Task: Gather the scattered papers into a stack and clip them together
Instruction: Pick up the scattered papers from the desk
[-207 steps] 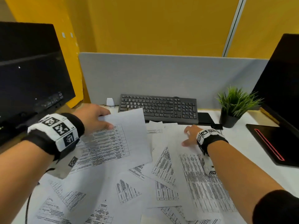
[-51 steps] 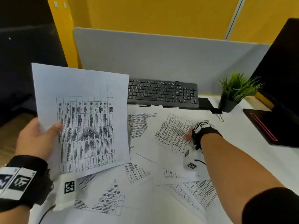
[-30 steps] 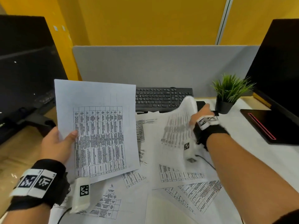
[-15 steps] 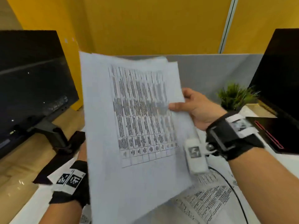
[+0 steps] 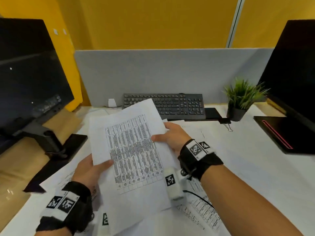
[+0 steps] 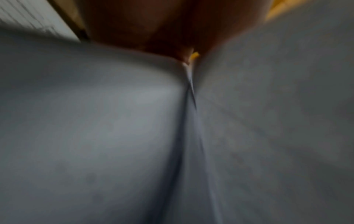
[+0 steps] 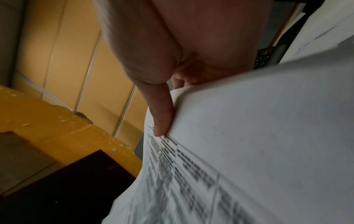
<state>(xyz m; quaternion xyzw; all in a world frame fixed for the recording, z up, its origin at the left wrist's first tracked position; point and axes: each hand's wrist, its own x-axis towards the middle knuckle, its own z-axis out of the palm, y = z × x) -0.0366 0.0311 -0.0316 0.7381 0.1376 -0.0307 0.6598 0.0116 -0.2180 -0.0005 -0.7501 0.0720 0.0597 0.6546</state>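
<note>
1. A small bundle of printed papers (image 5: 131, 150) is held up off the desk (image 5: 255, 167) by both hands, tilted so the top leans toward the keyboard (image 5: 170, 104).
2. The left edge is gripped by the left hand (image 5: 90, 169), thumb laid over the printed face and the other fingers tucked behind the sheets, out of sight.
3. The right edge is pinched by the right hand (image 5: 170, 137) the same way: thumb on top, fingers underneath. In the right wrist view the thumb (image 7: 161, 115) is seen pressed flat onto the table print.
4. The left wrist view is pretty much filled by blurry grey paper, so nothing more about that grip can be made out there.
5. More loose sheets (image 5: 204, 210) are left lying on the desk, under and around the held bundle, mostly toward the near right and near left.
6. A black binder clip (image 5: 225, 120) is seen on the desk just beside the pot of a small green plant (image 5: 242, 99), well apart from both hands.
7. Dark monitors are stood at the left (image 5: 29, 79) and right (image 5: 293, 74), with a grey divider (image 5: 170, 70) behind the keyboard.
</note>
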